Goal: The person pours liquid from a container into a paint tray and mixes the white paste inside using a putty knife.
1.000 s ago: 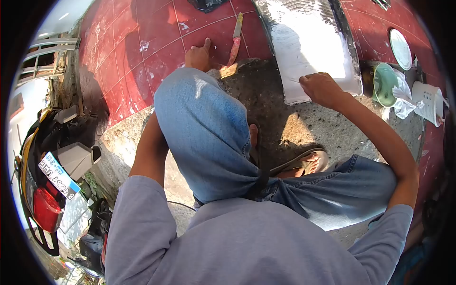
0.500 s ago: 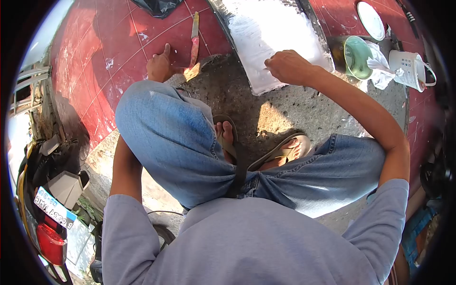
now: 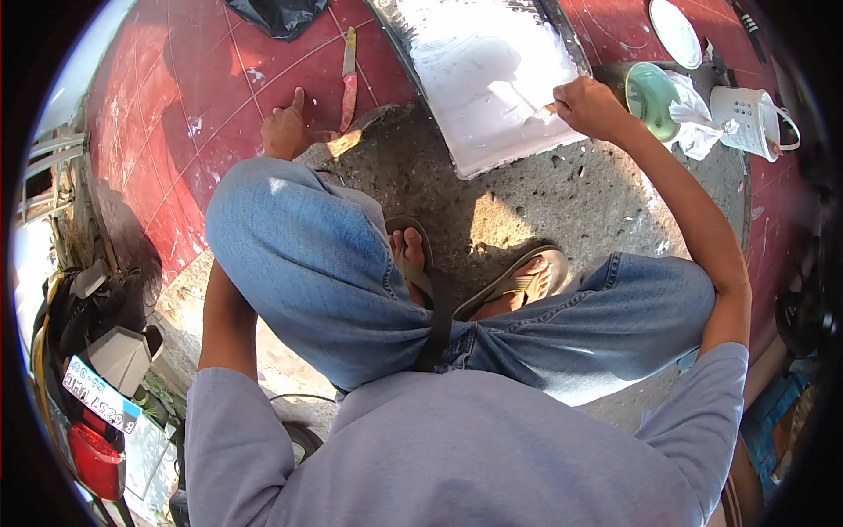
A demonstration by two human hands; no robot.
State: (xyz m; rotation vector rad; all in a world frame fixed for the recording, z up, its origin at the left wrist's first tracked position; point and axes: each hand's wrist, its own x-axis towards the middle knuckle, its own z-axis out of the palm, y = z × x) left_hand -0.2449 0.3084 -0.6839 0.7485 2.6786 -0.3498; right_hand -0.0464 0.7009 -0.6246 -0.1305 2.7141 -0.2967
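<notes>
My right hand [image 3: 590, 107] is closed at the right side of a flat panel [image 3: 492, 110] coated in wet white paint or paste. A small brownish end pokes out of its fingers over the white surface; the rest of what it grips is hidden. My left hand [image 3: 288, 130] rests beyond my left knee on the red tiles, index finger and thumb stretched apart, holding nothing. Just right of it lies a knife-like tool [image 3: 349, 88] with a red, paint-marked handle and a yellowish tip.
Right of the panel are a green translucent container [image 3: 652, 98], a crumpled white bag [image 3: 695, 127] and a white bucket [image 3: 740, 123] tipped on its side. A round white lid [image 3: 675, 33] lies behind. A black plastic bag [image 3: 279, 16] sits top left, a vehicle's red tail light [image 3: 95, 458] lower left.
My right hand has moved right across the panel, from its lower middle to its right side. My left hand stays in place on the tiles. The whole view has shifted slightly.
</notes>
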